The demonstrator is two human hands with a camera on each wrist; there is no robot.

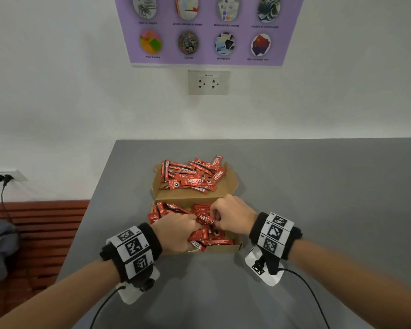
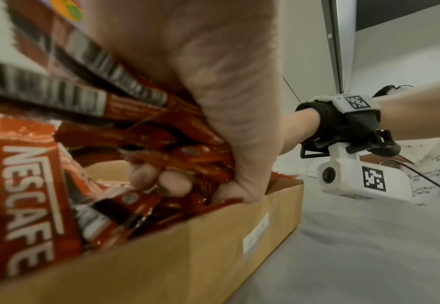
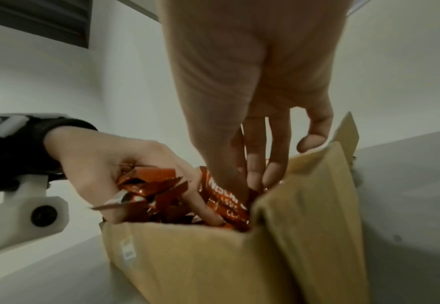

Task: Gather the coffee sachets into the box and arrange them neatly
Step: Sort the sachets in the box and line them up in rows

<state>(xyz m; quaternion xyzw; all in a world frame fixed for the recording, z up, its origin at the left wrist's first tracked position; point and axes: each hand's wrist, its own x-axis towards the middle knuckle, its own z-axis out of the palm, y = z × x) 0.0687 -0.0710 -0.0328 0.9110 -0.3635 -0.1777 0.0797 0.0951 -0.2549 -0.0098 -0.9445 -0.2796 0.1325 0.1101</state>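
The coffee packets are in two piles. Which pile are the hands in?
The near pile, inside the box. Both the left hand and right hand grip packets there; the far pile on the open lid lies untouched.

Bright even head view, dim blurred wrist views, wide-angle edge distortion

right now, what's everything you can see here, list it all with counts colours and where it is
box: one, brown cardboard, open on the table, lid folded back
sachets in box: many, red, jumbled in the near half
sachets on lid: many, red, heaped on the far flap
table: one, grey
poster: one, purple, on the wall
wall socket: one, pale, under the poster
plugs: two, black, far left
bench: one, reddish slats, left
wristbands: two, black and white
left hand: grips a bundle of sachets
right hand: pinches a sachet
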